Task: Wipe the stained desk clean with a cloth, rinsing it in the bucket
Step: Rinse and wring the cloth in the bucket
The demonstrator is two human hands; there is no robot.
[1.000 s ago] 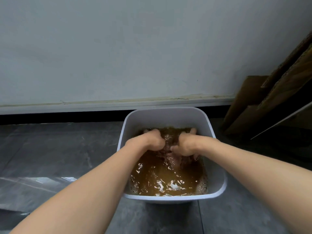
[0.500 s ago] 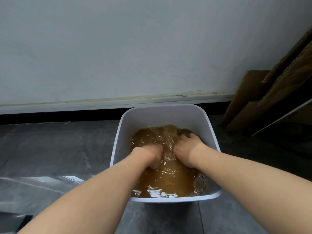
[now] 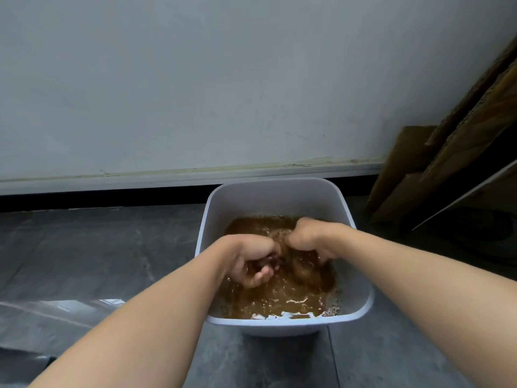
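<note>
L hand (image 3: 251, 256), R hand (image 3: 310, 239) higher than before, both clenching cloth (image 3: 268, 261) (barely visible) in bucket (image 3: 279, 191).

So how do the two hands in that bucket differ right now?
The left hand sits nearer the camera; the right hand is further back, towards the wall. The left hand's curled fingers show above the water, round a dark bunch, likely the cloth; the right hand's fingers dip under it. Both are bare, curled and in the brown water of the bucket.
</note>
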